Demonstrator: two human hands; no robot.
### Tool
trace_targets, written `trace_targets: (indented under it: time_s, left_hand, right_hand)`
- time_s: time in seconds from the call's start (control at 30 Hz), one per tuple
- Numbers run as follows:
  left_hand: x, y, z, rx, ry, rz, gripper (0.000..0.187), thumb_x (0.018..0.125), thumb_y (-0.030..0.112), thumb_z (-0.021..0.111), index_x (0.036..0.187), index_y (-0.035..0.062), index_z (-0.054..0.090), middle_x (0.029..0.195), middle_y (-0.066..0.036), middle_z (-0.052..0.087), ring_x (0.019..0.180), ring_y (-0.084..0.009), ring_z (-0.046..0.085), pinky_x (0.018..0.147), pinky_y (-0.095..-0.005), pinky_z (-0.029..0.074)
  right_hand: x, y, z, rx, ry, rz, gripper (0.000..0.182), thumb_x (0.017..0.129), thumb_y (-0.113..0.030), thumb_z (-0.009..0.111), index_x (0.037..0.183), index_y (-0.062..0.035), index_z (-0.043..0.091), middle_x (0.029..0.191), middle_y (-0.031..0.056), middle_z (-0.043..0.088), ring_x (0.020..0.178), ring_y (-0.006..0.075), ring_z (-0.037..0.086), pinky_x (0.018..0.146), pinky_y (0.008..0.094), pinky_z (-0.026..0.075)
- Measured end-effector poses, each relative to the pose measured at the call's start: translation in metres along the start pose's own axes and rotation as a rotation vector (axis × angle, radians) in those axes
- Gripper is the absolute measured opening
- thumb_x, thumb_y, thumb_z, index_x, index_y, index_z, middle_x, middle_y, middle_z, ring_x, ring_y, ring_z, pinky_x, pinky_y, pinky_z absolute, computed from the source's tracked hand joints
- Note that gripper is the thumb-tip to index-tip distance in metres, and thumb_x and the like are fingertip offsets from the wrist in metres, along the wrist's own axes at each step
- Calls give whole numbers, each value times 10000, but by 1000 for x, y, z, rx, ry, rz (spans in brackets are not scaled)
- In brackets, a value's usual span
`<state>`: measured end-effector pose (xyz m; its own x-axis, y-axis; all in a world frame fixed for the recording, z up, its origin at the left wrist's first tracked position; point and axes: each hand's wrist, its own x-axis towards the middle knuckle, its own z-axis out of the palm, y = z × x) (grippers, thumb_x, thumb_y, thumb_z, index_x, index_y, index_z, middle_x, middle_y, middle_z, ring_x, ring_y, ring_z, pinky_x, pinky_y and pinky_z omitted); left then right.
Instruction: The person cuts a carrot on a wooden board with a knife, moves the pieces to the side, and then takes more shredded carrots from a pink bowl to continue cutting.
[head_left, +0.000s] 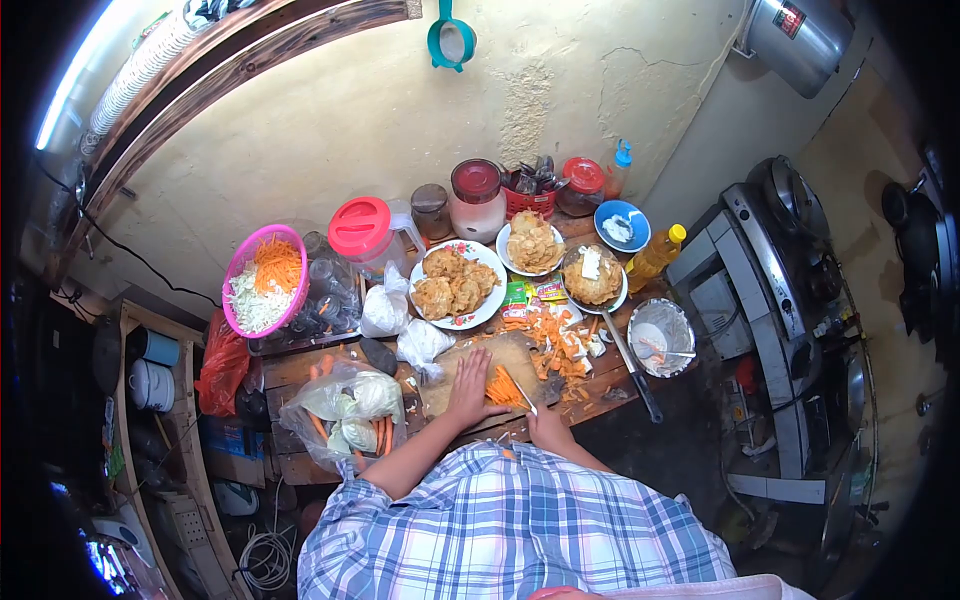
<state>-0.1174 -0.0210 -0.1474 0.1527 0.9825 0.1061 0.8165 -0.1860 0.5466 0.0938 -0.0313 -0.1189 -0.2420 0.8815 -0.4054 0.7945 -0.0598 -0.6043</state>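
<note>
Head view, looking down past a blue-and-white plaid shirt (520,530) at 6 o'clock. Left hand (468,388) lies flat, fingers spread open, on the wooden cutting board (450,385), touching the pile of carrot strips (503,388) at its 3 o'clock. Right hand (545,418) sits at 4 o'clock of the pile, closed around a knife (524,396) whose blade points toward 11 o'clock into the carrots; handle is hidden in the fist. At 9 o'clock of the board, a clear plastic bag (345,405) with cabbage and whole carrots. At 2 o'clock of the board, a loose heap of orange and white vegetable scraps (555,340). At 3 o'clock, a foil-lined bowl (660,335) and a long dark-handled utensil (632,365), probably a ladle, too small to be sure. Farther off at 12 o'clock, a floral plate of fritters (458,283), two more plates of fried food (532,245) (593,277), and a blue bowl (621,225). At 10 o'clock, a pink basket (265,280) with shredded cabbage and carrot, and a jug with a red lid (362,230). Along the wall, a red-lidded jar (476,200). At 2 o'clock, a yellow oil bottle (657,255) beside a gas stove (770,260).
</note>
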Motion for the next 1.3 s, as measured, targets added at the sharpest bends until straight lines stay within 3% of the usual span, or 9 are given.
trace_targets:
  time_s: [0.33, 0.43, 0.63, 0.83, 0.9, 0.93, 1.0, 1.1, 1.3]
  left_hand:
    - [13, 32, 13, -3, 15, 67, 1064, 701, 576, 672, 1439, -8, 177, 1487, -205, 232, 1412, -342, 147, 1131, -539, 41]
    - [16, 18, 30, 81, 85, -12, 1071, 689, 576, 685, 1436, -7, 186, 1481, -210, 244, 1411, -342, 149, 1130, -540, 56]
    - [5, 3, -12, -86, 81, 43, 1046, 690, 571, 694, 1430, 10, 213, 1462, -209, 275, 1397, -347, 191, 1134, -517, 114]
    - [29, 0, -10, 34, -84, 349, 900, 707, 591, 662, 1360, 47, 366, 1394, -182, 384, 1334, -348, 309, 1119, -467, 215]
    - [36, -2, -3, 59, -190, 557, 649, 786, 520, 613, 1225, 57, 495, 1271, -151, 492, 1188, -323, 460, 1016, -421, 371]
    - [36, -4, 1, 56, -188, 561, 649, 786, 520, 613, 1225, 57, 495, 1271, -151, 492, 1188, -323, 460, 1016, -421, 371]
    - [30, -8, 6, 46, -140, 556, 435, 834, 437, 587, 1053, 62, 556, 1086, -112, 563, 1006, -275, 545, 830, -377, 483]
    - [25, -5, 7, 158, -149, 471, 354, 855, 407, 565, 954, 67, 552, 973, -91, 576, 909, -253, 570, 697, -355, 514]
    - [30, -3, 12, 224, -256, 383, 315, 868, 377, 548, 873, 63, 557, 849, -104, 609, 815, -274, 613, 647, -387, 518]
  right_hand:
    - [1, 26, -14, 147, 166, -45, 263, 919, -217, 483, 964, 38, 530, 803, 316, 602, 800, 479, 594, 707, 533, 460]
    - [-3, 30, -15, 126, 137, -58, 261, 917, -214, 481, 972, 38, 525, 797, 310, 602, 802, 481, 591, 719, 526, 464]
    - [-4, 28, 2, 84, 31, -68, 244, 919, -186, 491, 914, 56, 514, 786, 313, 592, 800, 482, 586, 700, 518, 457]
    - [-2, 18, -3, 102, 60, -60, 250, 926, -193, 483, 910, 55, 512, 792, 313, 589, 794, 484, 582, 695, 525, 449]
    - [-3, 25, -5, 96, 126, -56, 252, 928, -196, 482, 905, 53, 511, 791, 307, 588, 789, 480, 582, 688, 520, 447]
    - [-4, 28, -8, 131, 141, -51, 260, 927, -208, 476, 921, 49, 516, 795, 312, 590, 793, 481, 582, 699, 526, 449]
    - [-7, 33, -11, 166, 160, -42, 269, 926, -220, 470, 937, 44, 521, 799, 316, 592, 797, 482, 582, 711, 531, 450]
    - [-13, 34, -14, 229, 203, -57, 266, 928, -220, 472, 937, 41, 521, 803, 306, 594, 799, 480, 580, 706, 526, 447]
    - [-10, 30, -15, 224, 238, -99, 257, 929, -216, 479, 913, 38, 515, 793, 299, 592, 794, 478, 577, 690, 518, 443]
